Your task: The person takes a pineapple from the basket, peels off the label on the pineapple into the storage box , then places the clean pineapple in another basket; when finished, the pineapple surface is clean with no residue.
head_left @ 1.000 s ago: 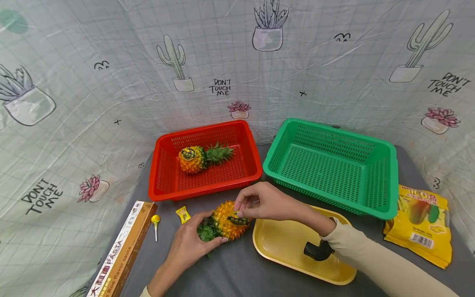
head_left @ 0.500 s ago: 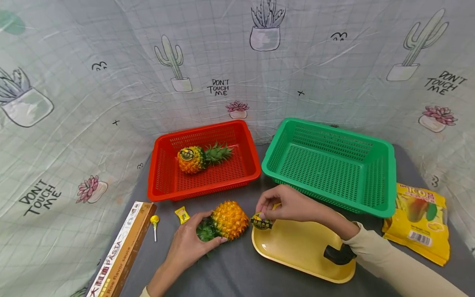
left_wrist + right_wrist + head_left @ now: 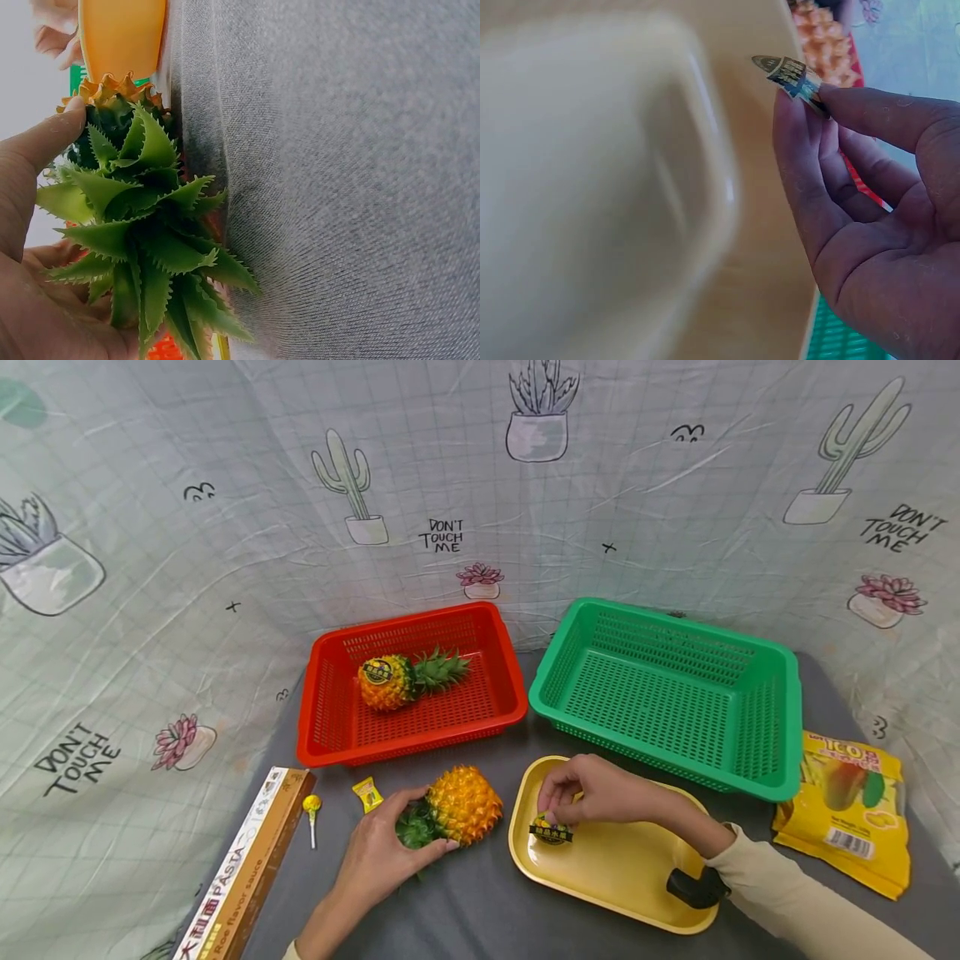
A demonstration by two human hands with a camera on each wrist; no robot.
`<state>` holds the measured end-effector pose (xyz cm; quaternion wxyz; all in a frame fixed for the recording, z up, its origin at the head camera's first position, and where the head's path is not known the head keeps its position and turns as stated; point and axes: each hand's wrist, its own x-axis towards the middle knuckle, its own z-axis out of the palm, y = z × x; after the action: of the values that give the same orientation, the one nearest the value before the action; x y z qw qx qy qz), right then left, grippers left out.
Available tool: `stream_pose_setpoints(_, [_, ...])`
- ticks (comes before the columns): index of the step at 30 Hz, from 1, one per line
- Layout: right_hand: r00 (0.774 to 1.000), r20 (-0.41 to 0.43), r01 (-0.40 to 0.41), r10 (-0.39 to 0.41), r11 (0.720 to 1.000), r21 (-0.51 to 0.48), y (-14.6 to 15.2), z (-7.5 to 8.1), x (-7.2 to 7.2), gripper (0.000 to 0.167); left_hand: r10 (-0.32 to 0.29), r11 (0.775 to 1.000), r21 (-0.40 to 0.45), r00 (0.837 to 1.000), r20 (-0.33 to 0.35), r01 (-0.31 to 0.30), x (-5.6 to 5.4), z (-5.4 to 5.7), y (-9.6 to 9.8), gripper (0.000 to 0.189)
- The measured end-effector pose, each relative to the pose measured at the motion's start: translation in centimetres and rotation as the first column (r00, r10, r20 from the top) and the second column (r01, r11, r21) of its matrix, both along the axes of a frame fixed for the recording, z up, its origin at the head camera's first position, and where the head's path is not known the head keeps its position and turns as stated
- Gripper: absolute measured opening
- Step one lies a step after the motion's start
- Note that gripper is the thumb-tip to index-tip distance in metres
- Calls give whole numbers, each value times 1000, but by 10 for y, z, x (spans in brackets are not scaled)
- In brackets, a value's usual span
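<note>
My left hand (image 3: pixel 382 839) grips a pineapple (image 3: pixel 467 804) around its leafy crown, with the orange body pointing right on the grey cloth. In the left wrist view the green crown (image 3: pixel 142 225) lies between the thumb and the other fingers. A dark label sticker (image 3: pixel 551 832) is pinched between thumb and forefinger of my right hand (image 3: pixel 592 789), over the left end of the yellow tray (image 3: pixel 600 860). The right wrist view shows the sticker (image 3: pixel 791 73) slightly curled at the fingertips. No label shows on the held pineapple's visible side.
A red basket (image 3: pixel 412 752) holds another pineapple (image 3: pixel 390 683) with a label. To its right stands a green basket (image 3: pixel 645 693). A yellow mango snack bag (image 3: pixel 847 810) lies at right. At left are a pasta box (image 3: pixel 247 860), a lollipop (image 3: pixel 312 814) and a small wrapped candy (image 3: pixel 367 794).
The label sticker has come off the pineapple. My right hand has carried it right and over the yellow tray. My left hand and the pineapple have stayed in place.
</note>
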<state>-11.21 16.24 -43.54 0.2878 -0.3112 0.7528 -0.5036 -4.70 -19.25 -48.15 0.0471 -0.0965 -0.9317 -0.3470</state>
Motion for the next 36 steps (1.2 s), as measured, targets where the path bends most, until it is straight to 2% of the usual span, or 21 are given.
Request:
stream_pose_setpoints(4, [1000, 30, 2, -2, 1000, 7, 1, -11, 2, 8, 5, 1000, -7, 1000, -12, -5, 1, 0, -1, 77])
stream_pose_setpoints(11, [999, 34, 3, -7, 992, 125, 0, -26, 4, 11, -1, 1000, -6, 1000, -4, 1, 0, 0, 0, 76])
stream_pose_setpoints(14, [1000, -2, 14, -13, 988, 156, 0, -31, 4, 13, -3, 1000, -3, 1000, -7, 3, 0, 0, 0, 75])
stream_pose_setpoints(18, [994, -110, 29, -11, 985, 172, -3, -35, 4, 19, -2, 1000, 4, 1000, -10, 2, 0, 0, 0, 76])
stream_pose_setpoints(22, [967, -255, 45, 6, 980, 194, -6, -37, 4, 25, 1, 1000, 13, 1000, -4, -1, 0, 0, 0, 76])
stream_pose_setpoints(27, [910, -412, 64, 34, 973, 223, -10, -39, 9, 26, -3, 1000, 17, 1000, -6, 4, 0, 0, 0, 76])
stream_pose_setpoints(32, [868, -494, 108, 47, 954, 281, -15, -38, 14, 27, -4, 1000, 23, 1000, -4, 4, 0, -1, -1, 76])
stream_pose_setpoints(36, [859, -510, 155, 46, 926, 345, -17, -35, 16, 30, -5, 1000, 24, 1000, -5, 5, 0, -1, -1, 76])
